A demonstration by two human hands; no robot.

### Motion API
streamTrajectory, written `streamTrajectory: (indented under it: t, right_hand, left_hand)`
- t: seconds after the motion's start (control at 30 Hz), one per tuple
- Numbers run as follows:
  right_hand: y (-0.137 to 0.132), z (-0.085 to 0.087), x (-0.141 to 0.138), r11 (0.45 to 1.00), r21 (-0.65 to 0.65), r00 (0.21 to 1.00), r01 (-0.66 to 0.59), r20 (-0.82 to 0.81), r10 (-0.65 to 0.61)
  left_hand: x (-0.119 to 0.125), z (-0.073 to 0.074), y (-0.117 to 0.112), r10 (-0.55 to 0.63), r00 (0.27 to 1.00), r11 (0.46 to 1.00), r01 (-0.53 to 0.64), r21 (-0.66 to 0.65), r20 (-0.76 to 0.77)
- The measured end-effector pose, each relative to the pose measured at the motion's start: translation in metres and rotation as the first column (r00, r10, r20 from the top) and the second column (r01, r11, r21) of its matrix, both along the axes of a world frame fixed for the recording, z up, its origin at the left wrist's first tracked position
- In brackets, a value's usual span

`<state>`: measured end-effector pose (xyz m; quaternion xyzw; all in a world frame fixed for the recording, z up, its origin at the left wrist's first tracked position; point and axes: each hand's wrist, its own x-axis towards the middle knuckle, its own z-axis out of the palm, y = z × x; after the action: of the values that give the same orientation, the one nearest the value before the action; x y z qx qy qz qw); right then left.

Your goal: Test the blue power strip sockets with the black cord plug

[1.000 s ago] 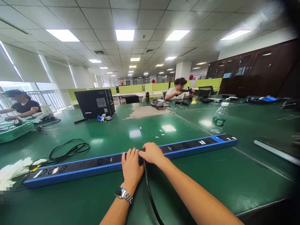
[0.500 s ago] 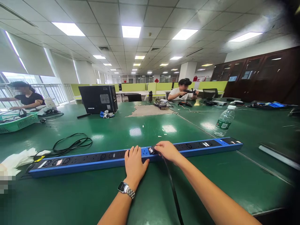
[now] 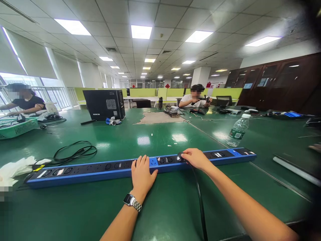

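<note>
A green worktop (image 3: 160, 197) is carrying a blue-edged power strip (image 3: 165, 168) near its front edge; the left hand (image 3: 142, 176) is resting half-spread across the strip's middle, while the right hand (image 3: 197, 158) is pinching a black plug (image 3: 180, 157) at its sockets (image 3: 169, 160).

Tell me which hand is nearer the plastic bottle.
Right. The right hand grips the black plug at the blue power strip, left of the bottle and closer to the camera. The left hand rests on the strip, farther left.
</note>
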<state>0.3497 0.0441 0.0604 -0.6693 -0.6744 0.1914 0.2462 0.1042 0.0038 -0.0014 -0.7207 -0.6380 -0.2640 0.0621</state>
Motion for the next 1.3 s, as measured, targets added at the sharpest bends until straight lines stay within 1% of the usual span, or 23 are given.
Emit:
streamTrajectory:
  t: [0.07, 0.17, 0.27, 0.37, 0.5, 0.7, 0.77, 0.87, 0.93, 0.97, 1.07, 1.1, 1.13, 1.2, 1.23, 1.3]
  right_hand:
    - [0.004, 0.006, -0.005, 1.000, 0.010, 0.988, -0.026, 0.149, 0.024]
    - [0.009, 0.015, -0.014, 0.998, -0.009, 0.935, -0.061, 0.350, 0.061]
    - [0.010, 0.019, -0.017, 0.996, -0.032, 0.896, -0.079, 0.435, 0.085]
    - [0.007, 0.017, -0.020, 0.995, -0.038, 0.880, -0.092, 0.464, 0.099]
    - [0.003, 0.013, -0.027, 0.998, -0.038, 0.873, -0.048, 0.483, 0.060]
    - [0.006, 0.007, -0.024, 0.999, -0.025, 0.926, -0.038, 0.375, 0.045]
    - [0.006, 0.004, -0.023, 1.000, -0.008, 0.940, -0.007, 0.342, 0.009]
    - [0.003, 0.002, -0.025, 0.999, 0.034, 0.940, 0.035, 0.338, -0.044]
    - [0.000, 0.008, -0.025, 0.996, 0.074, 0.936, 0.050, 0.345, -0.073]
    - [-0.002, 0.015, -0.025, 0.993, 0.100, 0.934, 0.056, 0.346, -0.088]
    - [-0.006, 0.040, -0.024, 0.973, 0.213, 0.925, 0.087, 0.346, -0.159]
    - [-0.008, 0.048, -0.024, 0.969, 0.233, 0.918, 0.081, 0.362, -0.164]
    - [-0.009, 0.054, -0.025, 0.972, 0.224, 0.908, 0.067, 0.390, -0.153]
    - [-0.012, 0.058, -0.030, 0.986, 0.161, 0.886, 0.034, 0.452, -0.105]
    - [-0.014, 0.056, -0.034, 0.992, 0.123, 0.873, 0.027, 0.480, -0.083]
    - [-0.017, 0.047, -0.042, 0.998, 0.064, 0.839, 0.011, 0.543, -0.044]
  left_hand:
    - [0.000, 0.001, 0.000, 0.002, 1.000, 1.000, -0.002, -0.003, 0.002]
    - [0.000, 0.002, 0.000, 0.001, 1.000, 1.000, -0.001, -0.007, -0.001]
    - [0.000, 0.002, 0.000, -0.005, 1.000, 1.000, 0.005, -0.012, -0.005]
    - [0.000, 0.002, -0.001, -0.004, 1.000, 1.000, 0.004, -0.017, -0.001]
    - [0.000, 0.003, -0.003, -0.006, 1.000, 1.000, 0.006, -0.024, 0.007]
    - [0.000, 0.004, -0.003, -0.019, 1.000, 1.000, 0.019, -0.021, 0.002]
    - [-0.001, 0.003, -0.003, -0.021, 1.000, 1.000, 0.021, -0.010, 0.002]
    - [-0.001, 0.002, -0.002, -0.014, 1.000, 1.000, 0.014, -0.005, 0.001]
    - [-0.001, 0.002, -0.002, -0.014, 1.000, 1.000, 0.014, -0.011, -0.002]
    - [-0.001, 0.002, -0.002, -0.015, 1.000, 1.000, 0.015, -0.011, -0.002]
    - [0.000, 0.002, -0.002, -0.016, 1.000, 1.000, 0.016, -0.004, -0.008]
    - [0.000, 0.002, -0.002, -0.013, 1.000, 1.000, 0.013, -0.002, -0.011]
    - [0.000, 0.001, -0.002, -0.010, 1.000, 1.000, 0.010, -0.001, -0.014]
    - [0.000, 0.001, -0.002, -0.005, 1.000, 1.000, 0.005, -0.002, -0.014]
    - [0.000, 0.001, -0.002, -0.006, 1.000, 1.000, 0.006, -0.004, -0.012]
    - [0.000, 0.002, -0.002, -0.010, 1.000, 1.000, 0.010, -0.010, -0.005]
